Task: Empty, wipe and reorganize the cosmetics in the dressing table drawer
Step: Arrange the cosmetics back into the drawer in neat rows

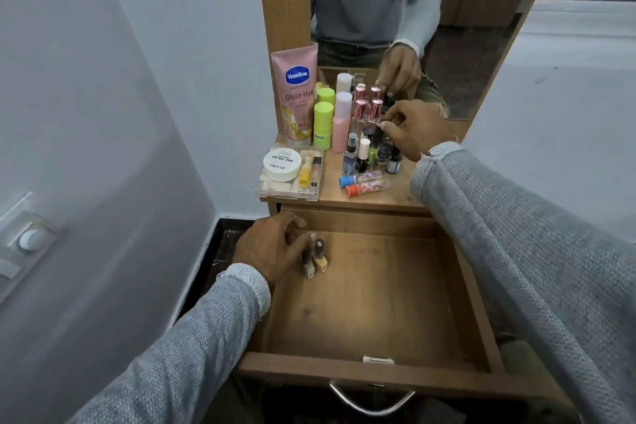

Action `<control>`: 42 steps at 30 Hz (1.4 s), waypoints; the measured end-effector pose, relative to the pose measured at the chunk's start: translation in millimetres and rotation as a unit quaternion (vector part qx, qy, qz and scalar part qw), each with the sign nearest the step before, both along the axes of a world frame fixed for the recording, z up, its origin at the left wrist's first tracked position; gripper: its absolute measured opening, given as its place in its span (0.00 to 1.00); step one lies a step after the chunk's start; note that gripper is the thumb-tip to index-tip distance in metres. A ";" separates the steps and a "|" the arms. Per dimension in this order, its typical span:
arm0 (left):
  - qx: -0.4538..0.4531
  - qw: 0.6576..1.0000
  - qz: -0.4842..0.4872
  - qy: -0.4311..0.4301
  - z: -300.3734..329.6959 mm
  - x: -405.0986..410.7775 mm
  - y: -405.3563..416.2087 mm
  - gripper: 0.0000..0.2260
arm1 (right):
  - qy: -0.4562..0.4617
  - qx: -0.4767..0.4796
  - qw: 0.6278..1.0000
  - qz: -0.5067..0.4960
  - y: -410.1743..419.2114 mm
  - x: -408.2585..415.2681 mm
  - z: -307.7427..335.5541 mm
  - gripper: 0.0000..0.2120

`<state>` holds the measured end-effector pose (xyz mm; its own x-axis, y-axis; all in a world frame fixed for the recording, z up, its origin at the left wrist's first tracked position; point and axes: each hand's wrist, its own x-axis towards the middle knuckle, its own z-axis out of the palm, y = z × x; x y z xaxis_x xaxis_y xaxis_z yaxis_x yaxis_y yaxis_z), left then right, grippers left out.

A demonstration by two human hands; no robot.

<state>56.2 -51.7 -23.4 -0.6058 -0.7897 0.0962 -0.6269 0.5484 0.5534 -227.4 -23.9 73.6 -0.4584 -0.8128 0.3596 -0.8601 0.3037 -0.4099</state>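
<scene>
Drawer (pixel 371 303) stood pulled fully open, floor bare except two small yellow nail polish bottles (pixel 316 260) standing upright side by side at its 11 o'clock corner, packed tight there probably to start a row and leave space for the rest

Left hand (pixel 272 248) sat over that corner, fingers curled round the left bottle of the pair, likely steadying or seating it against its neighbour; exact contact half hidden by the hand

Right hand (pixel 411 132) reached up to the tabletop (pixel 395 194), fingertips pinched on something small among the vials, too small to identify; looked like picking the next piece to go down

Rest of the cosmetics parked on the tabletop at 12 o'clock of the drawer, so reloading judged barely begun:
- cluster of small nail polish bottles (pixel 373 151) upright at centre
- two rose-capped perfume bottles (pixel 367 112) behind them
- pink bottle (pixel 341 122) and green-capped stick (pixel 323 126) at 10 o'clock of the cluster
- Vaseline tube (pixel 296 93) propped upright against the mirror frame
- two lip balm tubes (pixel 364 182) lying flat at 6 o'clock of the cluster

Clear organizer box (pixel 290 174) at tabletop's 9 o'clock edge held a white nail polish remover tub (pixel 282 163), a yellow-capped tube and pale pads underneath

Mirror (pixel 413 27) behind doubled the rear bottles and the right hand
</scene>
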 end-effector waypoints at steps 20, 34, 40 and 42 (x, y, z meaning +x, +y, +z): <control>0.022 0.998 0.021 0.053 -4.2 12.5 1.5 0.07 | 0.011 0.002 1.000 0.003 -1.5 12.5 4.3 0.08; 0.060 0.994 0.027 0.087 -5.0 15.6 6.7 0.12 | -0.011 -0.169 0.981 0.098 50.1 34.9 75.7 0.10; 0.072 0.997 0.002 0.040 -5.2 15.1 7.3 0.11 | -0.005 0.002 0.967 0.255 79.4 66.3 27.3 0.11; 0.055 0.998 -0.004 0.009 -6.2 13.3 7.4 0.11 | -0.019 0.043 0.958 0.283 81.7 74.4 -2.3 0.10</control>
